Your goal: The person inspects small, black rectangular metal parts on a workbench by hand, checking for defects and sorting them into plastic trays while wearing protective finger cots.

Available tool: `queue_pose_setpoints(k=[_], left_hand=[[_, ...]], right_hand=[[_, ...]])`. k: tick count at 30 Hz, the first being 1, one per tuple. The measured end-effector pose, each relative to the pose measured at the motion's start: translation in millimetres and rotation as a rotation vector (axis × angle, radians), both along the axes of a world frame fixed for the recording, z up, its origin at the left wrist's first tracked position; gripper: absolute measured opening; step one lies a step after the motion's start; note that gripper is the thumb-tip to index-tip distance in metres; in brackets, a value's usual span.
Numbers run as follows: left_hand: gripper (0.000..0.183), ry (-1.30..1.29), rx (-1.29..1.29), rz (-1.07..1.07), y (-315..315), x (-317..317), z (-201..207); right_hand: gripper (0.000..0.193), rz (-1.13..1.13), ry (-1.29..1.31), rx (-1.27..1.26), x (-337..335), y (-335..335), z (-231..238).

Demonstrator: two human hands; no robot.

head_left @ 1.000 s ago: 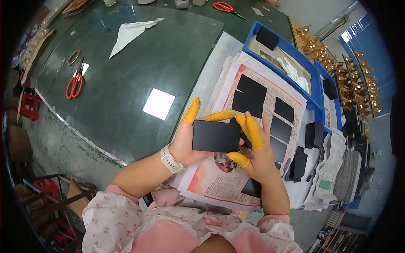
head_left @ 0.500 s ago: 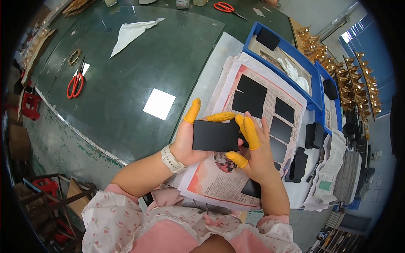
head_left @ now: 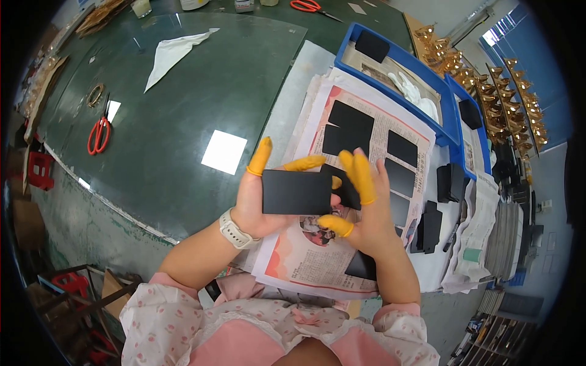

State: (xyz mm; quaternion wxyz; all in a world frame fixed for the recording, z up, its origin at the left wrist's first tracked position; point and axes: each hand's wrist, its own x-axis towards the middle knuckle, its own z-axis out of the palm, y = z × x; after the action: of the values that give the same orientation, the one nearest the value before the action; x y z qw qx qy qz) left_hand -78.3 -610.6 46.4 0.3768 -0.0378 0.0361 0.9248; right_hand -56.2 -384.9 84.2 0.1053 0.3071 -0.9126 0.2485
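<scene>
A flat black rectangular plate (head_left: 296, 192) lies across my left hand (head_left: 250, 201), whose fingers are closed under it and round its edges. Yellow finger covers sit on fingers of both hands. Just right of the plate, my right hand (head_left: 372, 213) is open, thumb and fingers apart, with nothing seen between them. A second dark plate (head_left: 348, 194) shows behind the held one's right end; whether it rests on the paper or against my left fingers I cannot tell. Below are printed newspaper sheets (head_left: 293, 262) bearing several black plates (head_left: 348, 141).
Blue trays (head_left: 448, 131) at the right hold black pieces and white gloves (head_left: 415, 94). More black pieces (head_left: 430, 226) stand beside the newspaper. On the green table (head_left: 183, 183) lie red-handled scissors (head_left: 99, 134), a white cloth (head_left: 174, 58) and a white square (head_left: 224, 152). Gold-coloured parts (head_left: 452, 67) hang beyond.
My right fingers have drawn away from the plate's right end and spread. The second dark plate shows more. The whole view has shifted slightly, with the surroundings moving left.
</scene>
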Motion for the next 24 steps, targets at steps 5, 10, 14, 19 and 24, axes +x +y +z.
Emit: queue_pose_setpoints(k=[5,10,14,19,24], left_hand=[[0.091,-0.029,0.012,0.178,-14.9,-6.2,-3.5],[0.087,-0.049,0.072,0.29,-17.5,-9.6,-7.3],[0.087,-0.012,0.031,0.24,-16.6,-7.8,-4.0],[0.089,-0.073,0.061,0.199,-16.9,-7.3,-1.9],[0.091,-0.086,0.073,0.157,-18.7,-8.7,-6.3]], right_hand=[[0.052,-0.215,0.079,0.278,10.1,-2.2,13.3],[0.034,-0.077,-0.047,0.478,25.4,4.1,10.6],[0.039,-0.128,-0.006,0.482,15.4,10.6,9.4],[0.046,-0.124,-0.027,0.382,7.7,13.8,8.7],[0.054,-0.157,-0.047,0.28,3.6,12.9,8.1]])
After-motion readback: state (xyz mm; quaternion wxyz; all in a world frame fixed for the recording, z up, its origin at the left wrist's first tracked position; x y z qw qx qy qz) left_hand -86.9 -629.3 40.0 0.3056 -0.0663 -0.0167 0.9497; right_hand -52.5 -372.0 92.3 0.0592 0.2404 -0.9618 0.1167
